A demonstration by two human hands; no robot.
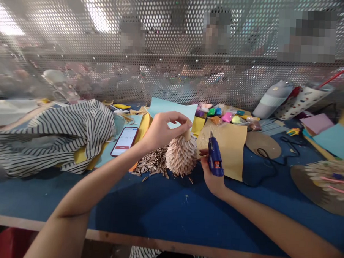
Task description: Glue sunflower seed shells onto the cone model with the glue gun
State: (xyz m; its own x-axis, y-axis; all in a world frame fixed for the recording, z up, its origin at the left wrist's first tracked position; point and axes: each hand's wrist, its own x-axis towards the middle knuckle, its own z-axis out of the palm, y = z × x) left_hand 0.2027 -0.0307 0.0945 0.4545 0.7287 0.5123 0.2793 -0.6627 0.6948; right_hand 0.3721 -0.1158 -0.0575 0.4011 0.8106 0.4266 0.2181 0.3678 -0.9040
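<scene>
1. The seed-shell cone [181, 155] is looking light and stiff at its core, while its overlapping sunflower shells are seeming brittle and easily knocked loose; its bare pale tip is appearing the safest place to take hold, sparing the shells.
2. The left hand [163, 130] is grasping that tip between thumb and fingers; its wrist is lifted and its forearm is reaching across from the lower left; the cone is standing upright above the blue worktop [168, 216], though I cannot tell whether its base is touching.
3. The right hand [211, 174] is clenching the handle of a blue glue gun [215, 155]; its nozzle is pointing upward, just beside the cone; the forearm is lying low from the lower right.
4. A heap of loose sunflower shells [152, 162] is lying against the cone; a sheet of kraft paper [230, 150] is lying behind the glue gun; a smartphone [125, 141] is lying left of the heap.
</scene>
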